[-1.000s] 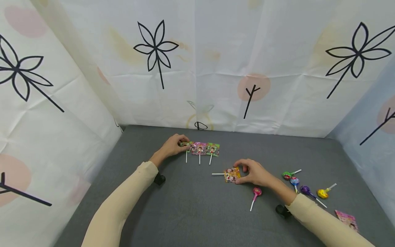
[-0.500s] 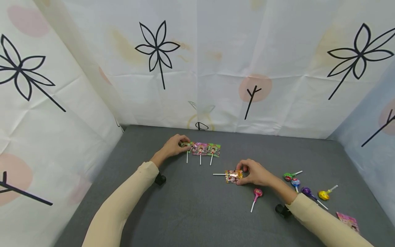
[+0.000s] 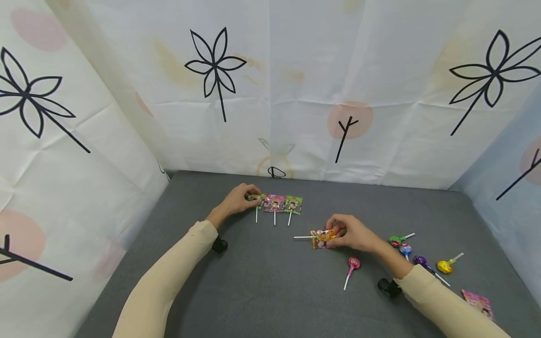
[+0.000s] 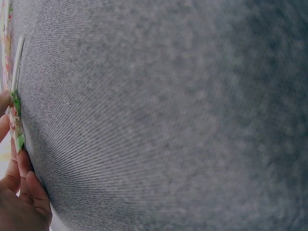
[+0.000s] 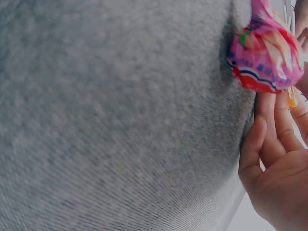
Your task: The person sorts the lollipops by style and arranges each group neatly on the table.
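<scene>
- Surface [image 3: 253, 291]: grey, with lollipops lying across it.
- Left hand [image 3: 236, 199]: pinches the leftmost green lollipop [image 4: 19, 140] in a row [image 3: 274, 203] of three flat packets, sticks pointing nearward.
- Right hand [image 3: 356, 233]: pinches the orange lollipop [image 3: 319, 238] at its edge.
- Orange lollipop: nearer than the row and right of it, stick pointing left. Step, my judgement: adding it to the row; next move calls for a quarter-turn, grip kept.

The head view looks forward and down on the counter [image 3: 262, 286]. Each wrist view looks from close by, fingers [image 4: 39, 188] at one side. Head and right wrist share the pink lollipop [image 5: 263, 60].
</scene>
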Tool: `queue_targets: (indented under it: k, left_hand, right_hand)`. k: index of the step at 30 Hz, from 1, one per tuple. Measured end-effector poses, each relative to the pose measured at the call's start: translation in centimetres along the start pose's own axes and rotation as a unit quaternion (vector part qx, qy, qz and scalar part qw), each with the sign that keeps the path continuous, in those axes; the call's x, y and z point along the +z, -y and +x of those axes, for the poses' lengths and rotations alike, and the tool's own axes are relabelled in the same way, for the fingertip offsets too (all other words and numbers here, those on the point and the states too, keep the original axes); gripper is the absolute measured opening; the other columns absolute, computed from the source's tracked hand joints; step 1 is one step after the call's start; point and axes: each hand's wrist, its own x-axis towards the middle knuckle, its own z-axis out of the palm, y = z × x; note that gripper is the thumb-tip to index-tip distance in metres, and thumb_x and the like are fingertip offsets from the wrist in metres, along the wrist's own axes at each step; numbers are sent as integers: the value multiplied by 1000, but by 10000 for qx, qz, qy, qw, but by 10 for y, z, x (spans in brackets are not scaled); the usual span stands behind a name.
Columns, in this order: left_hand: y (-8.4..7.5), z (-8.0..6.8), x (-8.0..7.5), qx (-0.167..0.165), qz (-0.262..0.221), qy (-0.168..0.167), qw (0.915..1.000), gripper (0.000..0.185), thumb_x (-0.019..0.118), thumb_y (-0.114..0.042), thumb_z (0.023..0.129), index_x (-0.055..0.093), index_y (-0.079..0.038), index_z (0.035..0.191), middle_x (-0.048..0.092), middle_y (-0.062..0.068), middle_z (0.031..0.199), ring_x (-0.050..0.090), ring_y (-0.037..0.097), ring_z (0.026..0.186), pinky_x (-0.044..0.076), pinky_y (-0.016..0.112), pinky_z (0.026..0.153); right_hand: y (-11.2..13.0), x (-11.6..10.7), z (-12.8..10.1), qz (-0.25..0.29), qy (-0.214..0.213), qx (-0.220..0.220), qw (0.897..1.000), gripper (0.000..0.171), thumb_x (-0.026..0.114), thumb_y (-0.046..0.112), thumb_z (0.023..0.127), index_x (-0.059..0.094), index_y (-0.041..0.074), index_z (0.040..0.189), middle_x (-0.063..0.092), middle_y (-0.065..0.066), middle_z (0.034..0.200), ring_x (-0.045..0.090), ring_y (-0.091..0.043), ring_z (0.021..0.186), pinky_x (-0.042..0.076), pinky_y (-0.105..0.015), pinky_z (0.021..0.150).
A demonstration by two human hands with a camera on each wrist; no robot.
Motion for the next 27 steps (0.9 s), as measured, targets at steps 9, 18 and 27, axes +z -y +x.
queue_targets:
  k: [9, 18, 27]
  left_hand:
    - [1, 0, 0, 73, -8, -9, 10000, 27, 74, -24, 97, 69, -10, 120, 60, 11, 116, 58, 29, 103, 48, 48, 90]
    - [0, 1, -1, 38, 18, 0, 10000, 27, 74, -25, 97, 69, -11, 120, 60, 11, 117, 57, 30, 104, 47, 48, 92]
    - [-1, 1, 0, 10, 15, -31, 10000, 27, 74, -25, 96, 70, -11, 119, 61, 10, 116, 58, 29, 103, 48, 48, 90]
  right_hand:
    - [-8, -6, -1, 988, 59, -22, 9951, 35, 73, -8, 89, 58, -13, 120, 68, -25, 92, 69, -31, 76, 55, -32, 63]
    - [-10, -7, -9, 1177, -313, 201, 9924, 38, 71, -4, 94, 55, -14, 127, 70, -27, 98, 70, -25, 84, 57, -35, 70]
    - [-9, -8, -7, 1341, -424, 317, 9896, 26, 68, 0, 97, 64, -13, 120, 67, -25, 103, 70, -30, 89, 58, -43, 77]
